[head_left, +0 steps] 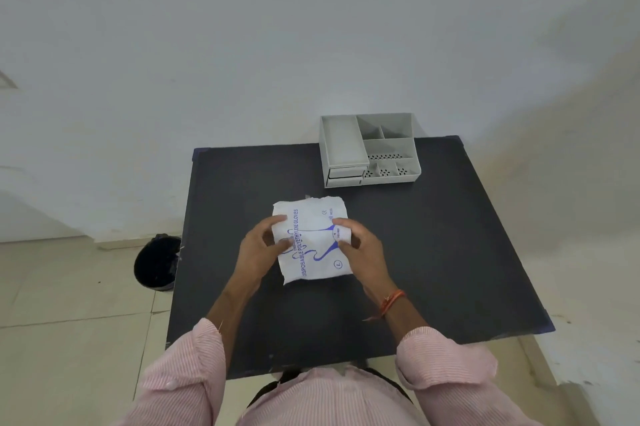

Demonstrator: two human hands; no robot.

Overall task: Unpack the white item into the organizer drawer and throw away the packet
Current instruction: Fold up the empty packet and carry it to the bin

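Note:
A white packet [313, 238] with blue print reading "disposable polyethylene gloves" is held just above the middle of the dark table [433, 252]. My left hand [259, 249] pinches its left edge. My right hand [360, 245] grips its right edge, fingers curled over it. The packet's top edge looks ragged. The grey organizer [369, 150] stands at the table's far edge, right of centre, with two small shut drawers [344, 176] at its lower left front and several open compartments on top. The white item inside the packet is hidden.
A black bin [156, 262] stands on the tiled floor just left of the table. A pale wall rises right behind the table. Bare tabletop lies between the packet and the organizer and to the right.

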